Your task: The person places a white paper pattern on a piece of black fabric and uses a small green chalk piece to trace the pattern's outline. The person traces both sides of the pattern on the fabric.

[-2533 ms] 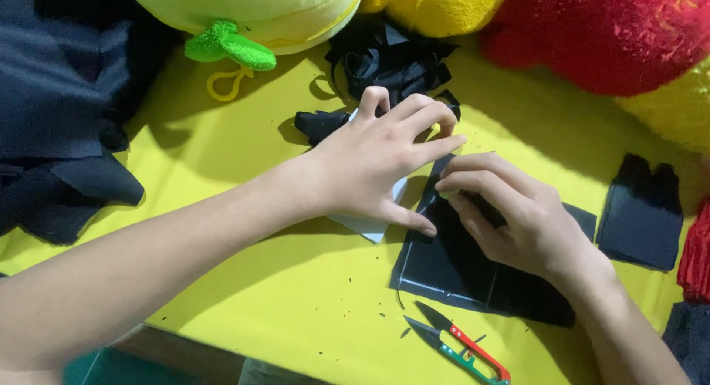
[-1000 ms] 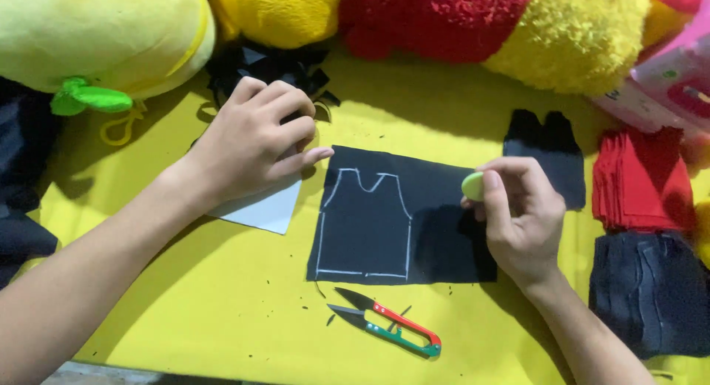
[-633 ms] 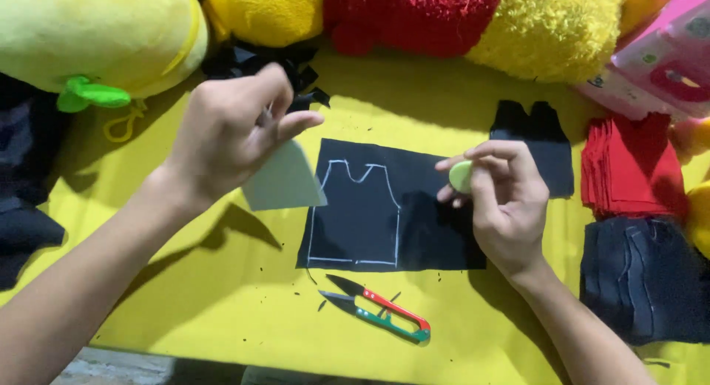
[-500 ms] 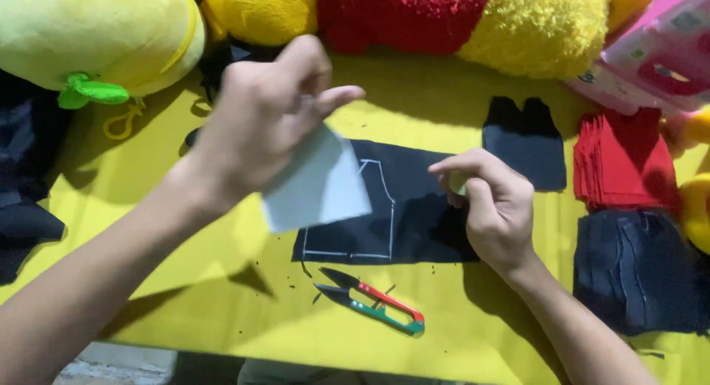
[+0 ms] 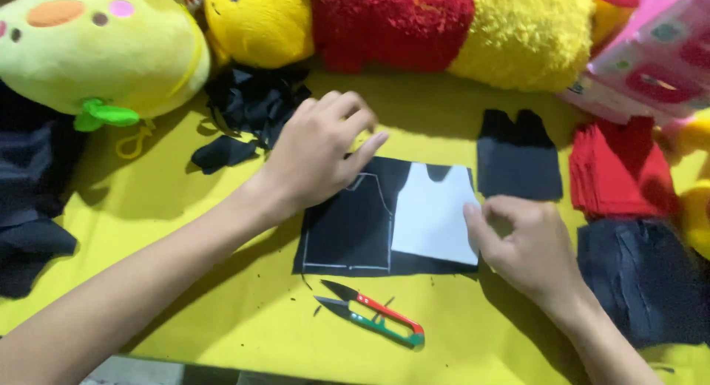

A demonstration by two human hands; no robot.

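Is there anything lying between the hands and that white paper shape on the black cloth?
Nothing visible. The right hand already touches the white paper pattern's right edge, and the left hand rests on the black fabric beside it.

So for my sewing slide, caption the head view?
Left hand and right hand lay a white paper pattern on chalk-marked black fabric.

Upper left of the chalked outline on the black cloth hidden under the left hand. Right edge of the white paper pattern covered by right hand fingertips. Plush toys cut off by the top edge. Dark fabric cropped at left.
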